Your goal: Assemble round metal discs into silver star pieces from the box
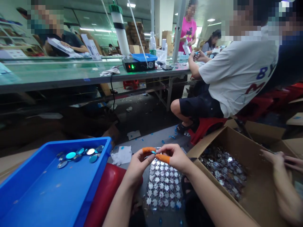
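Item: bare left hand (139,165) and right hand (171,157), orange finger cots (162,158) on, pinching one small teal disc (153,152) between them, just right of a blue plastic tray (78,142) holding round mirrored discs (78,154), above a clear sheet of white star-shaped pieces (163,186).

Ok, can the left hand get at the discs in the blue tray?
Probably yes: the left hand is close to the tray, with nothing standing between it and the discs. It would first have to release the small piece it pinches.
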Demonstrator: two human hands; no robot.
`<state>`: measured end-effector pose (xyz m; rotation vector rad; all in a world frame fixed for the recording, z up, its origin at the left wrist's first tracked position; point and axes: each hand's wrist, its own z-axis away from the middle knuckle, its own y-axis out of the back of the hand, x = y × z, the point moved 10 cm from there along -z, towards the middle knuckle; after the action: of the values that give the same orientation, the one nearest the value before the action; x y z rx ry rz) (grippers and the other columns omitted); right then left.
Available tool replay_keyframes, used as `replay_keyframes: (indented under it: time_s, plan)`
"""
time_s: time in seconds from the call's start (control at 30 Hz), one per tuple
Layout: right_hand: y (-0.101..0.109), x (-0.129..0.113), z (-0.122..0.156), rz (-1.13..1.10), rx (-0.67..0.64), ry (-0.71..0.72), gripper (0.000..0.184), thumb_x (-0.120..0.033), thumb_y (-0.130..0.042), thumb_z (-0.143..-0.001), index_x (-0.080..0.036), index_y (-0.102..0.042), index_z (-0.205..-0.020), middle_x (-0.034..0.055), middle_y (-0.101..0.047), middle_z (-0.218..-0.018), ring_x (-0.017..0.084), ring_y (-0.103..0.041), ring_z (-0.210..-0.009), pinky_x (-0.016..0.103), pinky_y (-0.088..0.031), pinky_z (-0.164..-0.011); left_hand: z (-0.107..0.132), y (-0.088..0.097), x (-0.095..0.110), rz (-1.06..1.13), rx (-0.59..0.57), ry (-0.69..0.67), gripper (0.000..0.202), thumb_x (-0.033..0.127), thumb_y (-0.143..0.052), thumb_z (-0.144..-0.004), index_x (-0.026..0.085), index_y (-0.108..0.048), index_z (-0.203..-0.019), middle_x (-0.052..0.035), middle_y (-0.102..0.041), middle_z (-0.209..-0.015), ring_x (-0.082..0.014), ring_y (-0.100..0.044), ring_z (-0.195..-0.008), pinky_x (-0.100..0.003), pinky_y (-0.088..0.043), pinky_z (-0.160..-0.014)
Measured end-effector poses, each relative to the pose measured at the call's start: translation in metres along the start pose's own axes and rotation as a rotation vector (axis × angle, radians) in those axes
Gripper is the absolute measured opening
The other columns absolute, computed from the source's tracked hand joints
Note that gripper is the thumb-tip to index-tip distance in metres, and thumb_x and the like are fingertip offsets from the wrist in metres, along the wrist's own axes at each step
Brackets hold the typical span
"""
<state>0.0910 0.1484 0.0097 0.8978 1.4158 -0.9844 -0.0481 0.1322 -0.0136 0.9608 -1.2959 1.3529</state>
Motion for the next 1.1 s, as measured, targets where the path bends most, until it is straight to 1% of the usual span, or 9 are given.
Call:
replay_keyframes:
  time_s: [0.07,0.17,0.27,0.37,0.5,0.7,0.87,0.97,1.1]
  plan:
    - [0.003,-0.001,0.0,0.031,0.049,0.002,0.03,-0.035,-0.089,-0.065,-0.014,-0.078,-0.082,-0.004,-0.046,-0.058,0.008,-0.034,-0.056,0.024,-0.024,-0.051,-0.002,0.007,-0.003,0.012,0.097,-0.008,0.053,0.044,-0.089,-0.065,0.016,-0.074,-0.107,-0.0118,-0.072,-0.11,-0.0258,-0.064,-0.105,-0.031,-0.051,-0.088]
    - [0.007,-0.003,0.001,0.114,0.13,0.04,0.024,-0.032,-0.084,-0.07,-0.015,-0.078,-0.085,-0.0032,-0.048,-0.059,0.009,-0.036,-0.056,0.024,-0.026,-0.051,-0.001,0.013,-0.012,0.036,0.215,0.002,0.052,0.048,-0.088,-0.066,0.016,-0.075,-0.105,-0.0112,-0.073,-0.102,-0.0228,-0.065,-0.097,-0.027,-0.051,-0.079]
    - [0.01,-0.008,0.002,0.211,0.2,0.115,0.017,-0.026,-0.077,-0.074,-0.016,-0.079,-0.087,-0.0016,-0.051,-0.063,0.01,-0.038,-0.056,0.024,-0.029,-0.051,0.002,0.007,-0.023,0.113,0.254,0.067,0.05,0.051,-0.087,-0.066,0.013,-0.076,-0.097,-0.0118,-0.073,-0.094,-0.0203,-0.065,-0.088,-0.024,-0.049,-0.071]
    - [0.008,-0.017,0.003,0.317,0.233,0.205,0.013,-0.02,-0.072,-0.075,-0.016,-0.079,-0.086,0.0,-0.053,-0.065,0.01,-0.041,-0.057,0.024,-0.031,-0.052,0.006,-0.001,-0.028,0.238,0.256,0.114,0.051,0.051,-0.088,-0.063,0.011,-0.077,-0.093,-0.0124,-0.073,-0.093,-0.02,-0.065,-0.088,-0.023,-0.048,-0.069]
    - [0.003,-0.025,0.004,0.401,0.224,0.264,0.013,-0.017,-0.069,-0.076,-0.017,-0.079,-0.085,0.0004,-0.053,-0.065,0.011,-0.043,-0.057,0.024,-0.033,-0.052,0.005,-0.003,-0.031,0.309,0.272,0.112,0.047,0.049,-0.089,-0.064,0.011,-0.077,-0.089,-0.0107,-0.073,-0.087,-0.0167,-0.064,-0.082,-0.022,-0.048,-0.07]
    - [0.003,-0.019,-0.002,0.362,0.158,0.217,0.013,-0.025,-0.072,-0.078,-0.016,-0.08,-0.085,0.0017,-0.057,-0.067,0.011,-0.044,-0.057,0.024,-0.034,-0.051,0.001,0.002,-0.031,0.291,0.286,0.033,0.042,0.047,-0.089,-0.065,0.01,-0.075,-0.08,-0.0079,-0.07,-0.077,-0.0141,-0.06,-0.074,-0.022,-0.047,-0.07]
    - [0.0,-0.022,-0.003,0.394,0.107,0.257,0.012,-0.024,-0.071,-0.079,-0.017,-0.079,-0.083,0.0021,-0.057,-0.067,0.011,-0.044,-0.058,0.023,-0.034,-0.052,0.003,0.011,-0.036,0.253,0.388,0.012,0.041,0.047,-0.09,-0.061,0.011,-0.073,-0.073,-0.0045,-0.066,-0.066,-0.0129,-0.056,-0.064,-0.023,-0.044,-0.064]
    - [-0.004,-0.024,-0.002,0.421,0.092,0.275,0.012,-0.02,-0.069,-0.078,-0.017,-0.079,-0.083,0.0018,-0.055,-0.066,0.011,-0.044,-0.058,0.024,-0.033,-0.052,0.005,0.017,-0.036,0.173,0.44,-0.037,0.04,0.047,-0.087,-0.064,0.011,-0.072,-0.07,-0.0036,-0.065,-0.064,-0.013,-0.054,-0.063,-0.023,-0.042,-0.063]
    - [-0.004,-0.021,-0.002,0.401,0.1,0.252,0.012,-0.025,-0.071,-0.079,-0.017,-0.079,-0.081,0.0015,-0.054,-0.065,0.011,-0.043,-0.057,0.024,-0.033,-0.051,0.006,0.019,-0.032,0.143,0.464,-0.089,0.038,0.047,-0.086,-0.066,0.013,-0.071,-0.068,-0.0026,-0.064,-0.064,-0.014,-0.055,-0.065,-0.024,-0.043,-0.065]
